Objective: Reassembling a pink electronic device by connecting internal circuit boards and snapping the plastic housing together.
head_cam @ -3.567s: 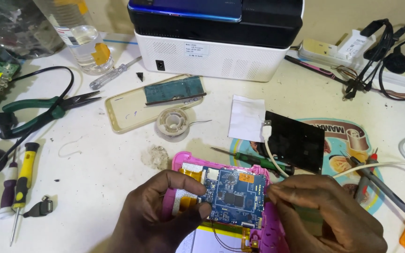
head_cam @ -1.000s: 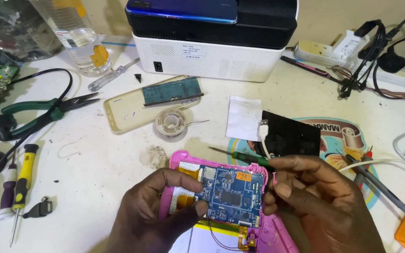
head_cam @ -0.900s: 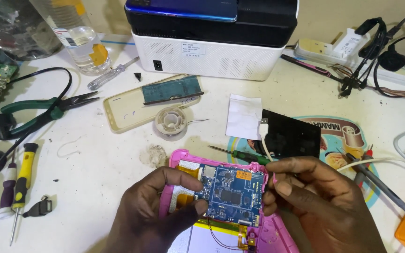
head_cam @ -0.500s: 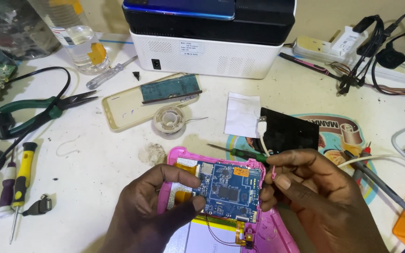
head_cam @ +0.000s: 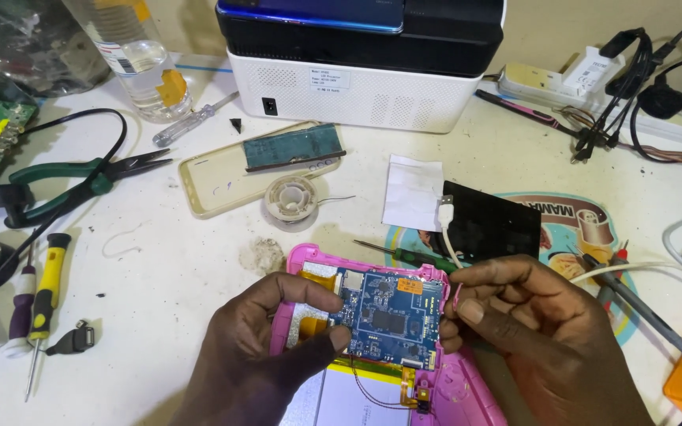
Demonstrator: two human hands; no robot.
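While 2 hands grip the blue circuit board, a white-labelled bottle stands far-left.

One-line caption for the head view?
Both hands, left hand and right hand, hold a blue circuit board over a pink plastic casing.

We observe the left hand and right hand gripping a blue circuit board by its side edges above an open pink casing. Green pliers lie well apart on the counter.
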